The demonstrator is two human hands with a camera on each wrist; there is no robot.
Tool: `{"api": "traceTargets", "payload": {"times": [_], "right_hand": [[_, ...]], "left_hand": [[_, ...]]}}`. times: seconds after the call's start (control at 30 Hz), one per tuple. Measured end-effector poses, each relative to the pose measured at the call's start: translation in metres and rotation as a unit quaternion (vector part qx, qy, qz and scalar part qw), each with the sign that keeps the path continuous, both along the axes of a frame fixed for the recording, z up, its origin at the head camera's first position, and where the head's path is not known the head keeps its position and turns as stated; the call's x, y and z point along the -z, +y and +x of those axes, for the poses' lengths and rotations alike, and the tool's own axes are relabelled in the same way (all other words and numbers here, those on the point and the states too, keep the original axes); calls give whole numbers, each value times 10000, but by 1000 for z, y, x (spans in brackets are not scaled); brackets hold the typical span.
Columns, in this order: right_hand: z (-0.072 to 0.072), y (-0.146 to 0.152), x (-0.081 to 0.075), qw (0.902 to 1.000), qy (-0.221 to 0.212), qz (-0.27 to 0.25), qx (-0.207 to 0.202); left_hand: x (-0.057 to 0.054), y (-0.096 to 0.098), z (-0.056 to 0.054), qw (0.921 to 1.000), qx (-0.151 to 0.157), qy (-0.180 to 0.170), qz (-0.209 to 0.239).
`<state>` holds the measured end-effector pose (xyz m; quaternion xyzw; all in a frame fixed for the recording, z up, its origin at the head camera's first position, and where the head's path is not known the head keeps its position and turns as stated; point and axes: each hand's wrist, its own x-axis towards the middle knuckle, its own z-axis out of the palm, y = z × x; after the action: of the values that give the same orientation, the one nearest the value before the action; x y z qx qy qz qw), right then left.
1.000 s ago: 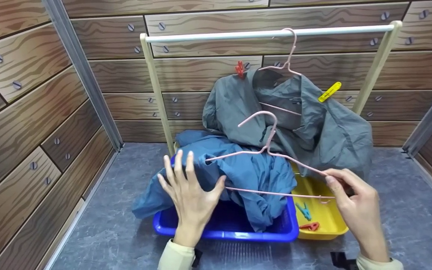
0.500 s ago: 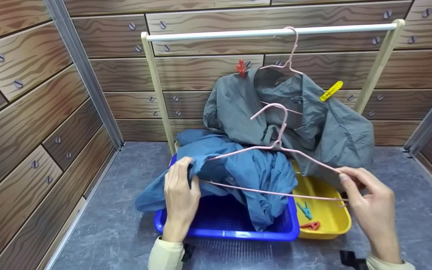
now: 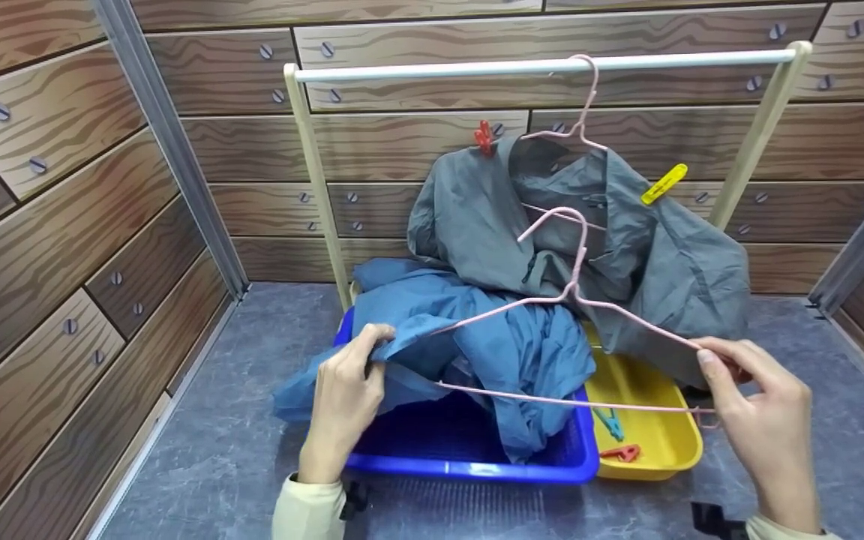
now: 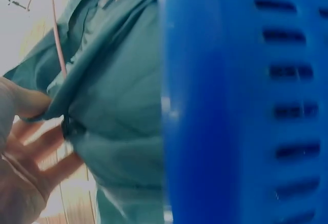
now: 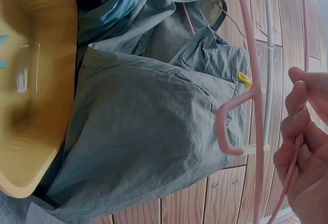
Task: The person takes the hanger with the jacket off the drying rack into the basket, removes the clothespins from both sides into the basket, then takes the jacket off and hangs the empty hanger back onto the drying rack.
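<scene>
In the head view, my left hand pinches the edge of a crumpled blue garment between thumb and fingers. My right hand pinches the right arm of a pink clothes hanger, whose hook points up. The hanger's left end runs into the garment's opening, where the cloth hides its tip. Most of the garment lies in and over a blue basket. The left wrist view shows the thumb on the lifted cloth; in the right wrist view, the fingers curl round the hanger's thin arm.
Behind, a grey shirt hangs from a rack's white bar on another pink hanger, with a red clothespin and a yellow clothespin. A yellow bin beside the basket holds teal and red clothespins.
My left hand, spread beside the hanger a second ago, has moved left and taken hold of the garment's edge. My right hand and the hanger have shifted right.
</scene>
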<state>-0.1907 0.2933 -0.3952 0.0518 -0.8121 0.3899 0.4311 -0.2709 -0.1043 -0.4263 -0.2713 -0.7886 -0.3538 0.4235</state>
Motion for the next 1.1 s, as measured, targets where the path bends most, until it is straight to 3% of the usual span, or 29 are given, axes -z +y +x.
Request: {"api": "traceTargets", "payload": {"times": [0.1, 0.2, 0.27, 0.37, 0.43, 0.5, 0.67, 0.83, 0.97, 1.1], "right_hand": [[-1, 5, 4, 10000, 3, -61, -3], [1, 5, 2, 9998, 60, -193, -85], [2, 4, 0, 9994, 120, -270, -155], [1, 6, 2, 9989, 235, -304, -273], [-2, 10, 6, 9987, 272, -305, -317], [-6, 15, 11, 9985, 256, -325, -353], [-9, 23, 17, 9983, 97, -443, -379], [-8, 23, 16, 9984, 55, -447, -352], [-4, 16, 10, 9988, 22, -447, -221], [4, 6, -1, 9986, 60, -506, -131]], "left_hand": [[0, -6, -2, 9991, 400, 22, 105], [-2, -12, -6, 9954, 788, -130, 533], [-3, -15, -7, 9890, 992, -444, 1005], [-4, -18, -8, 9726, 1169, -995, 1743], [-3, -20, -9, 9643, 1180, -1223, 2030], [-2, -21, -10, 9626, 1169, -1244, 2105], [1, -20, -15, 9772, 861, -875, 1732], [4, -19, -19, 9909, 640, -606, 1018], [7, -19, -18, 9946, 687, -668, 399], [10, -15, -17, 9957, 458, -803, -108]]}}
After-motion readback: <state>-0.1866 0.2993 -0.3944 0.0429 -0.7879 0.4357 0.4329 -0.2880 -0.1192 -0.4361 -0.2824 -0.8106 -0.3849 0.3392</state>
